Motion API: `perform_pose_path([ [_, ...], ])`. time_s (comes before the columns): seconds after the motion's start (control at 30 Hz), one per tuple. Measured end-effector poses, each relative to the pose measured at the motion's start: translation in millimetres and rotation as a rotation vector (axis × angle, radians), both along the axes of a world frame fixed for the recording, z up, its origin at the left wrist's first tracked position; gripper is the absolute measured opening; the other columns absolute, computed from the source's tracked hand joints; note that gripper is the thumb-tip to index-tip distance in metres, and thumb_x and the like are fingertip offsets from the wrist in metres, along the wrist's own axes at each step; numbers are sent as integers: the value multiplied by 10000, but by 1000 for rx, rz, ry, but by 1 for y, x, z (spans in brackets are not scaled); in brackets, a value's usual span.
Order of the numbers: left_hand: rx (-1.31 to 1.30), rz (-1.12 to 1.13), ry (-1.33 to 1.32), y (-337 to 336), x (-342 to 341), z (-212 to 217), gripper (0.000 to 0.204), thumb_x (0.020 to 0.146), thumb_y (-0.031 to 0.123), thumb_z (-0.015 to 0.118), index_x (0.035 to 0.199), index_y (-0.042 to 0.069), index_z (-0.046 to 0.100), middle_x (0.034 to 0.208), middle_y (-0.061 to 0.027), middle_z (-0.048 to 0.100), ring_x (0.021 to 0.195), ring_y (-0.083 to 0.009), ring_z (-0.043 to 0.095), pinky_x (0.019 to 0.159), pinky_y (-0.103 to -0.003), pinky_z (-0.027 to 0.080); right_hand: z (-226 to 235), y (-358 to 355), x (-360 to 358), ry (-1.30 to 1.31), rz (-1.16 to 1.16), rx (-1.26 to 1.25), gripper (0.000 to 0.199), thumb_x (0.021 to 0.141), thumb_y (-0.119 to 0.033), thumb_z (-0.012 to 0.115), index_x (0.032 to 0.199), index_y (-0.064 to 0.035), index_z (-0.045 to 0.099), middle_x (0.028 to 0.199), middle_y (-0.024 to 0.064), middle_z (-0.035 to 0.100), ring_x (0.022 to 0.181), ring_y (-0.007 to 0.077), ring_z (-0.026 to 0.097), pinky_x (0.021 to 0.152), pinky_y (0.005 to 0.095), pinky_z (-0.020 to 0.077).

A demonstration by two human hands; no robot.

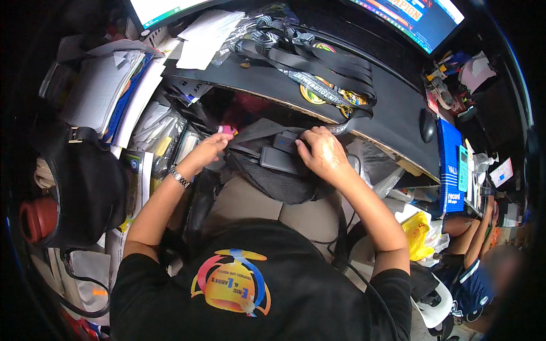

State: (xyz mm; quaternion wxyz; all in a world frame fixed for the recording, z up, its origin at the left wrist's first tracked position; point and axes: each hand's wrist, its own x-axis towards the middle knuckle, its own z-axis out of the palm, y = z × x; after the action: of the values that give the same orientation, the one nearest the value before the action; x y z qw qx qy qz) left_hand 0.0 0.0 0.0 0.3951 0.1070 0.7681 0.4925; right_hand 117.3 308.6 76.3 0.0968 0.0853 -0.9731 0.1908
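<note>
Two hands are at work on the black bag (278,184) that sits on your lap, just below the edge of the black desk mat (392,113). Your right hand (324,153) is curled over the top of the bag, fingers bent down onto a dark flat device (282,161) lying in its open mouth; whether it truly grips the device or only presses on it, you cannot tell from here. Your left hand (209,149) is pinched shut on a small pink thing (227,130) at the bag's left edge, beside its strap. The bag looks soft and floppy, mesh-sided, so it will likely sag and fold wherever you let go; hold it by the rim of the opening or the strap to keep the mouth wide. The device looks stiff, smooth and probably slippery, so take it by its long edges, not its face. Lanyards (318,62) lie heaped on the mat above, near a mouse (427,125).
</note>
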Motion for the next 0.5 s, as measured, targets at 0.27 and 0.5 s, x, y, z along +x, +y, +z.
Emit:
perform_pose_path([
  [0.27,106,109,564,14,21,15,256,942,239,583,1173,133,616,1242,-80,559,1127,-243,532,957,-414,427,-8,-18,-9,-287,-203,-132,574,810,-502,667,873,68,636,870,274,648,898,408,634,844,444,500],
  [0.5,52,-209,1042,50,42,38,202,844,336,693,957,169,686,1441,-149,434,1413,-395,270,1118,-611,151,-14,-7,-27,-614,-227,-157,843,756,-663,640,1055,125,627,1068,321,633,1065,410,612,932,431,479],
])
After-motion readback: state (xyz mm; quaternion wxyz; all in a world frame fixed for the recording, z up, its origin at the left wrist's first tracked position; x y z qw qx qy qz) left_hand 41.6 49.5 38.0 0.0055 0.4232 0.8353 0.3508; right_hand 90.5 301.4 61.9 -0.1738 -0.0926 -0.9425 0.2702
